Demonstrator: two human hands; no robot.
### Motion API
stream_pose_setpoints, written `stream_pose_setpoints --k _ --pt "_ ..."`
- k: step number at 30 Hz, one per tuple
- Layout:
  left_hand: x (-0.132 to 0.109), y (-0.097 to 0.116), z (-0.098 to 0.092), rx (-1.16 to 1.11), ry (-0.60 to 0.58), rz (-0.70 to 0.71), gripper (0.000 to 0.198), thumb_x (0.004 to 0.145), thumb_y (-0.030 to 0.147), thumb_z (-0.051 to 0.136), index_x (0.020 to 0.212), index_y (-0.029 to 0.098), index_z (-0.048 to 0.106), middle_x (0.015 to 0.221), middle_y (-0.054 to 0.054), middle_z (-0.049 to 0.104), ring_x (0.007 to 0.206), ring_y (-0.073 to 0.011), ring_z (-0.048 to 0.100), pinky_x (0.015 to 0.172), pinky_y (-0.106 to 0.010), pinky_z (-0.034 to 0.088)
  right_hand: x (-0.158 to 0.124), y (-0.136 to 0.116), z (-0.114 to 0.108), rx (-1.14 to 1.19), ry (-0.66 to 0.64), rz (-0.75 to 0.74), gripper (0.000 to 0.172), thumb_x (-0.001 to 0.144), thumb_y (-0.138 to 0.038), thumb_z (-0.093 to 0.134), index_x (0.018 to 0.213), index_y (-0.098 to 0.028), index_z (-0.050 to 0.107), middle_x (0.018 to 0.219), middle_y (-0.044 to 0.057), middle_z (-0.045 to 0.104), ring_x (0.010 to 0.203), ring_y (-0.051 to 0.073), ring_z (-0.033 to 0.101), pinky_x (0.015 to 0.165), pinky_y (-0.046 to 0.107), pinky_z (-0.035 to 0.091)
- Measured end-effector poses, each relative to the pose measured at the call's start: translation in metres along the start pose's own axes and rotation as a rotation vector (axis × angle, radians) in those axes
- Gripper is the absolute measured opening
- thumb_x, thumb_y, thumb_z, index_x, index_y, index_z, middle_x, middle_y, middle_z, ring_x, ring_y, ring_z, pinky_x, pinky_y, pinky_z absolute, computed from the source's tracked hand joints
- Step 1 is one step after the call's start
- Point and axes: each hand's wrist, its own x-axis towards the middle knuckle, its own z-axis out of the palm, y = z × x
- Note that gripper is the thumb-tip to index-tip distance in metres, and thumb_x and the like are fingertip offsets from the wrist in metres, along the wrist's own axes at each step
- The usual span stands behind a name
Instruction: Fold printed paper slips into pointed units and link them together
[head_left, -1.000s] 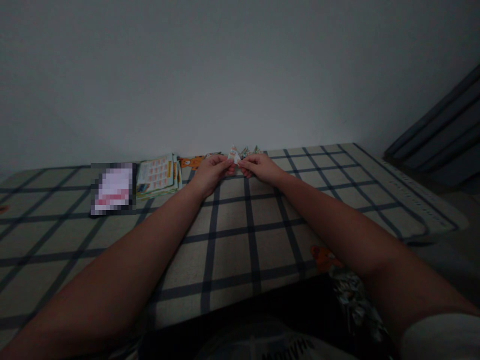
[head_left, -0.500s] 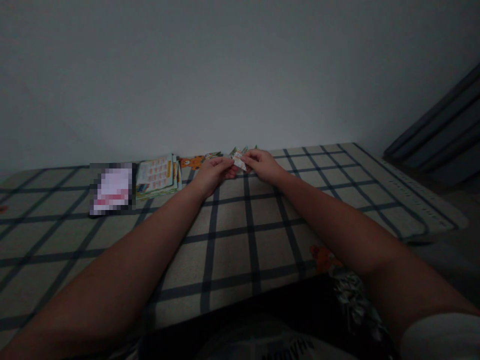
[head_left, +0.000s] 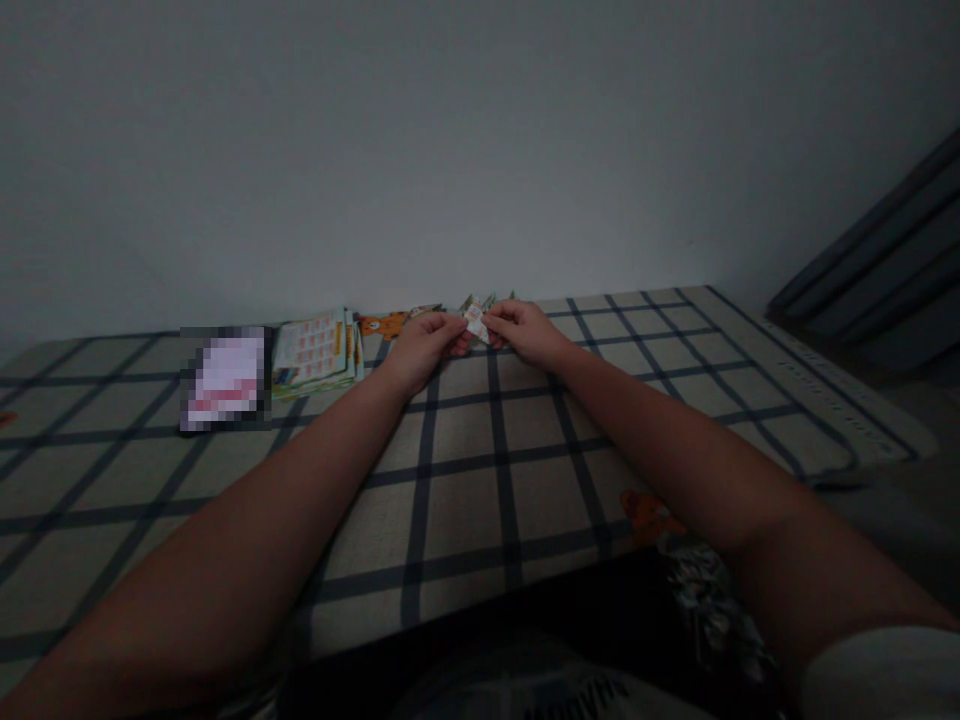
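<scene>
A small folded piece of printed paper [head_left: 475,321], pale with orange marks, is pinched between my two hands above the far part of the checked bed cover [head_left: 465,500]. My left hand [head_left: 429,343] grips its left side between thumb and fingers. On its right side, the thumb and fingers of my right hand [head_left: 521,330] are closed on it as well. More folded paper pieces [head_left: 469,302] show just behind, partly hidden by my hands. The fine shape of the held piece is too small to make out.
Left of my hands lies a stack of printed paper sheets [head_left: 311,350]. Further left is a phone-like object [head_left: 225,378] with a blurred-out face. A pale wall [head_left: 480,150] rises behind the bed cover. A dark striped curtain or cloth [head_left: 885,260] hangs at the right.
The paper piece has turned slightly between my fingers and shows more of its pale face. My hands have barely moved. The stack and the phone-like object stay where they were.
</scene>
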Motion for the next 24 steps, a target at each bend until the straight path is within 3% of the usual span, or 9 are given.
stream_pose_setpoints --k 8,17,24 --pt "-0.0007 0.0026 0.0007 0.000 -0.014 -0.011 0.037 0.067 0.046 0.091 0.071 0.017 0.070 0.070 -0.003 0.071 0.058 -0.0106 0.059 0.060 -0.024 0.050 -0.0015 -0.0010 0.0009 -0.002 -0.018 0.015 0.029 0.100 -0.018 0.066 0.071 -0.018 0.060 0.063 -0.003 0.061 0.059 0.011 0.056 0.063 0.022 0.047" --pt "0.0001 -0.0021 -0.0004 -0.016 -0.013 -0.008 0.040 0.067 0.048 0.096 0.072 0.016 0.073 0.069 -0.002 0.072 0.057 -0.0090 0.061 0.059 -0.022 0.051 -0.0005 -0.0029 0.0005 0.036 -0.008 0.020 0.025 0.097 -0.011 0.064 0.073 -0.017 0.063 0.065 -0.002 0.063 0.060 0.009 0.057 0.062 0.021 0.048" --pt "-0.0021 -0.0012 -0.0027 0.002 -0.035 -0.016 0.031 0.073 0.040 0.091 0.073 0.015 0.073 0.068 -0.001 0.072 0.057 -0.0074 0.061 0.059 -0.020 0.049 -0.0023 0.0002 0.0012 0.055 -0.011 0.033 0.026 0.100 -0.012 0.061 0.075 -0.017 0.062 0.059 -0.003 0.061 0.055 0.009 0.055 0.060 0.020 0.045"
